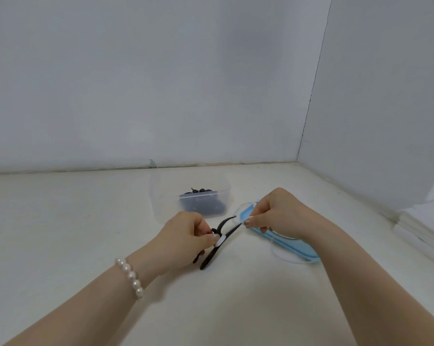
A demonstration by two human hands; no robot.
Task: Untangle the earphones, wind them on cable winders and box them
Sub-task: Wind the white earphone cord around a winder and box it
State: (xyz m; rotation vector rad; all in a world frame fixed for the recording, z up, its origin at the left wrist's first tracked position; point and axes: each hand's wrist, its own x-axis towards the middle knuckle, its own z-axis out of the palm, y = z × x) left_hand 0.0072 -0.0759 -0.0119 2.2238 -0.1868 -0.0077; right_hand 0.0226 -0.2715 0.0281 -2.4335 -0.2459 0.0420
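Left hand [186, 233] pinches winder [219, 242]; right hand [273, 216] pinches strap end [235, 227]. Risk: strap slips free and unwinds if tension drops.

Your forearms are bare right up to the bottom of the frame, with no sleeves showing. On your left wrist you wear a bracelet [129, 277] of round, glossy white pearl-like beads strung in a single row. The nails on your left hand [186, 236] and right hand [277, 213] look pale and polished.
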